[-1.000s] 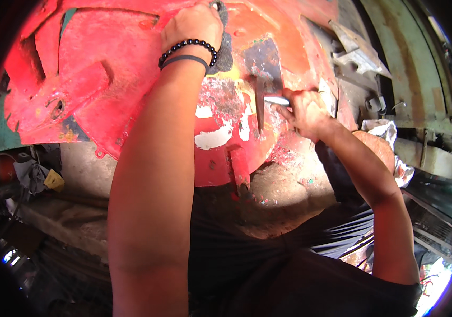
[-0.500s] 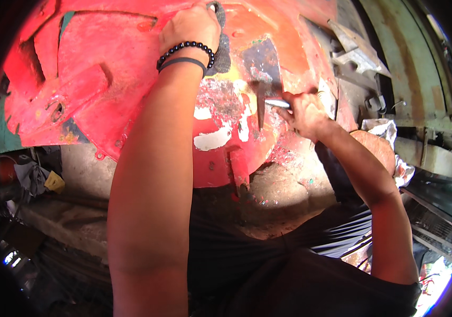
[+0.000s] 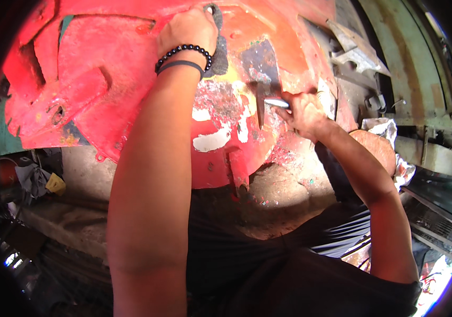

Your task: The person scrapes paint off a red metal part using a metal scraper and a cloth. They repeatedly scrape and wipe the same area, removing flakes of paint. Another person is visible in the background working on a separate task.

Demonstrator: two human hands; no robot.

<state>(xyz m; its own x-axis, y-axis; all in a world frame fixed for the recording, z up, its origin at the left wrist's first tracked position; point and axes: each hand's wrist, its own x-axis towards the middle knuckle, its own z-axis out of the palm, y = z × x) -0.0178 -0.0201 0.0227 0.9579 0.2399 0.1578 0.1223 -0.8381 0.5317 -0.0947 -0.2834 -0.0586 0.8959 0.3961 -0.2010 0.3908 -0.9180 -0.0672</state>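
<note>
Red metal panel (image 3: 115, 50), its paint chipped to white, yellow and grey patches near the middle. Left hand (image 3: 186, 33), black bead bracelet (image 3: 186, 47) at wrist: against a grey cloth (image 3: 219, 55) on the panel's upper part; fingers mostly hidden, grip cannot be told. Right hand (image 3: 305, 113): grip closed round the silver handle of a hammer (image 3: 261, 105), dark head over the chipped area.

L arm (image 3: 152, 179) blocks lower-L approach, free lane over chipped panel (image 3: 215, 103) btwn L arm & hammer (image 3: 261, 108), R hand (image 3: 306, 113) blocks R side, metal bracket (image 3: 360, 59) farther R
</note>
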